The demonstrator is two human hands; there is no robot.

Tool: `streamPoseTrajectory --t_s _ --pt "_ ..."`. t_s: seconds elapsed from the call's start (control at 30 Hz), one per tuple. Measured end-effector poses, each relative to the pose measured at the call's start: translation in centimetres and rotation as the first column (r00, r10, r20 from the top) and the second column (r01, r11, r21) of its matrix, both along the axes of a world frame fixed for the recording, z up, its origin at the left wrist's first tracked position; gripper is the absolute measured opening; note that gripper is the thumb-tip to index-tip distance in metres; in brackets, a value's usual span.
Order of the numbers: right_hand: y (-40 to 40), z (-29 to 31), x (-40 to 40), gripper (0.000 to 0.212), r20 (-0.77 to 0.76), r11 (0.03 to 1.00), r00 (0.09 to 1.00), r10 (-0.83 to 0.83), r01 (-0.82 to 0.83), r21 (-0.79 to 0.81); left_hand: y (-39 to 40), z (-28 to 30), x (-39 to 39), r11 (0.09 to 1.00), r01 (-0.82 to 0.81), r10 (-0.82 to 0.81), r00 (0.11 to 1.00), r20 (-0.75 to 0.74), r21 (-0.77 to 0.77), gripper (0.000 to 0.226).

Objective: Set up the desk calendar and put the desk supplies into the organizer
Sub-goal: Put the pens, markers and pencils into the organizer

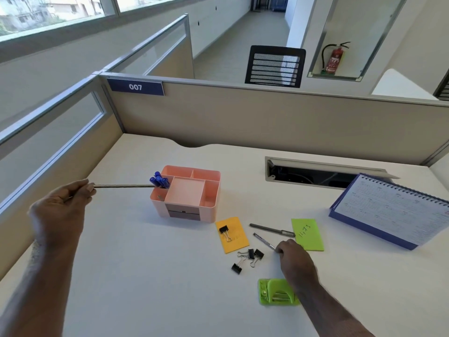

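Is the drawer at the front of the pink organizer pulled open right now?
No. The grey drawer sits flush in the front of the pink organizer, with nothing drawn out.

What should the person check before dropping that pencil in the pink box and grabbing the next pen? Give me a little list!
1. Left hand holds the pencil firmly: ok, its fingers pinch the near end.
2. Pencil tip is over the pen slot of the organizer: ok, it reaches the slot with the blue pens.
3. Room left in that slot: cannot tell, the blue pens hide it.
4. Right hand has the clear pen: ok, its fingers touch that pen's near end.
5. Calendar is set up: ok, it stands at the right.
6. All supplies are put away: not ok, the grey pen and binder clips lie on the desk.
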State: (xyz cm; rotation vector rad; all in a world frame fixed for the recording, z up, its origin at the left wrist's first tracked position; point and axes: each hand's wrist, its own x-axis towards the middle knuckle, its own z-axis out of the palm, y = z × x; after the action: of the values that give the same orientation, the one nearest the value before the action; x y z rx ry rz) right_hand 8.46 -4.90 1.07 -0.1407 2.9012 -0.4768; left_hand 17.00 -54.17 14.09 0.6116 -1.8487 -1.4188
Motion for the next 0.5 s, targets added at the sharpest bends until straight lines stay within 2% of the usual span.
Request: streamPoseTrajectory --t_s 0.1,0.23,0.37,0.5 --pt "0.2 0.2 0.3 0.020 0.006 0.993 0.997 -0.081 0.081 -0.091 0.2 -0.8 -0.6 0.996 -0.025 0.027 0.999 0.021 -0.087 0.027" --pt "0.7 0.4 0.5 0.026 -0.020 0.954 0.996 -0.083 0.073 -0.289 1.2 -1.7 -1.4 0.987 -0.040 0.050 0.997 0.059 -0.158 0.016" --pt "0.7 1.0 0.6 0.027 -0.053 0.886 0.992 -0.116 0.079 -0.458 2.5 -2.8 -2.7 0.958 -0.024 0.059 0.991 0.116 -0.285 0.020" --pt "0.4 1.7 1.0 0.026 -0.042 0.824 0.990 -0.137 0.090 -0.559 4.0 -3.4 -4.3 0.926 0.009 0.076 0.975 0.210 -0.378 0.018"
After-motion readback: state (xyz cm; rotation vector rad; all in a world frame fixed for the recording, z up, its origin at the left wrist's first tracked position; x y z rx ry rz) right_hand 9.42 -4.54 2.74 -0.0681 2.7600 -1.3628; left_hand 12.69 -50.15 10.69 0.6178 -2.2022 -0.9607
